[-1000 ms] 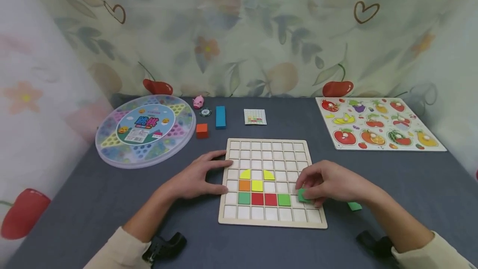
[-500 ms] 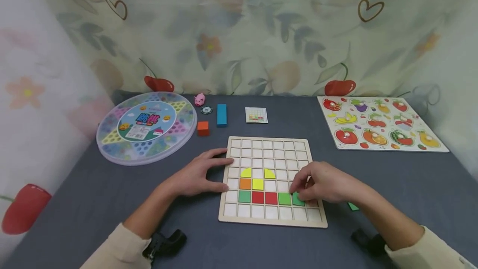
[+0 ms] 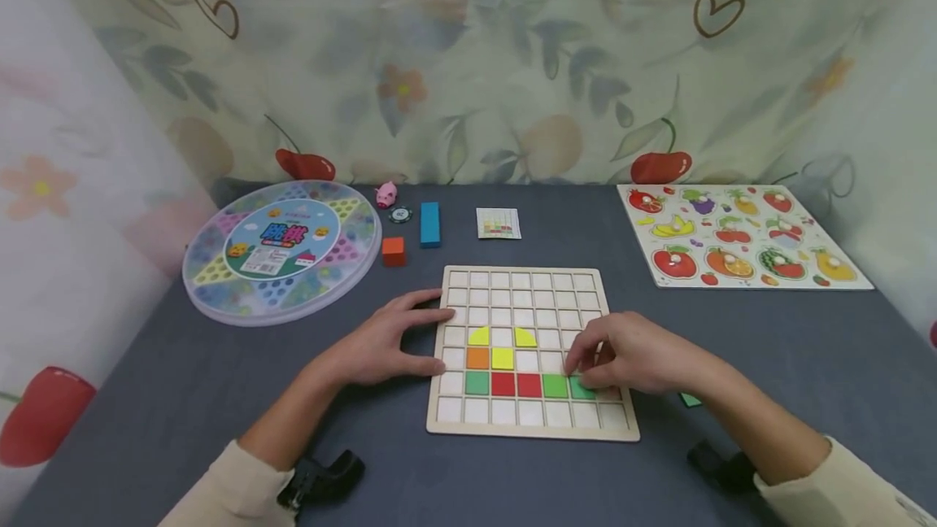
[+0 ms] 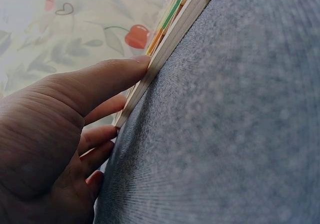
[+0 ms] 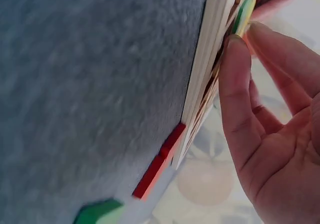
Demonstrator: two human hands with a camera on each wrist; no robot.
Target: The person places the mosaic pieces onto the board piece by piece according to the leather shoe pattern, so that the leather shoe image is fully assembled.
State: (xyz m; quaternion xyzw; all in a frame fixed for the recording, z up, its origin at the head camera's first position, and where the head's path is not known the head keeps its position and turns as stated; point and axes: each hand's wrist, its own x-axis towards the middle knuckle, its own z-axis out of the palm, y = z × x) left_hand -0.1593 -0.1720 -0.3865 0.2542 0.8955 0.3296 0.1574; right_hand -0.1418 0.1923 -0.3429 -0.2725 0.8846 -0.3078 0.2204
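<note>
A wooden grid board (image 3: 533, 432) lies flat on the dark cloth, with several coloured tiles in its cells. My left hand (image 3: 381, 344) rests at the board's left edge, fingers and thumb spread and fairly straight; the left wrist view shows the thumb (image 4: 112, 79) against the wooden side. Over the lower right cells, my right hand (image 3: 633, 356) pinches a green tile (image 3: 581, 388) between thumb and forefinger, just right of a lighter green tile (image 3: 555, 386). That tile sits in or right at its cell, partly covered by the thumb. Red tiles (image 3: 516, 385) and a yellow square (image 3: 502, 358) are to its left.
Beside the board, red pieces (image 5: 159, 161) lie on the cloth, hidden from the head view by my right hand. A green piece (image 3: 690, 399) is under my right forearm. Behind stand a round game board (image 3: 351, 287), an orange cube (image 3: 394, 251), a pattern card (image 3: 499, 224) and a fruit board (image 3: 761, 283).
My right hand has moved slightly left with the green tile, bringing it from the board's right side to beside the lighter green tile. The left hand has stayed at the board's edge.
</note>
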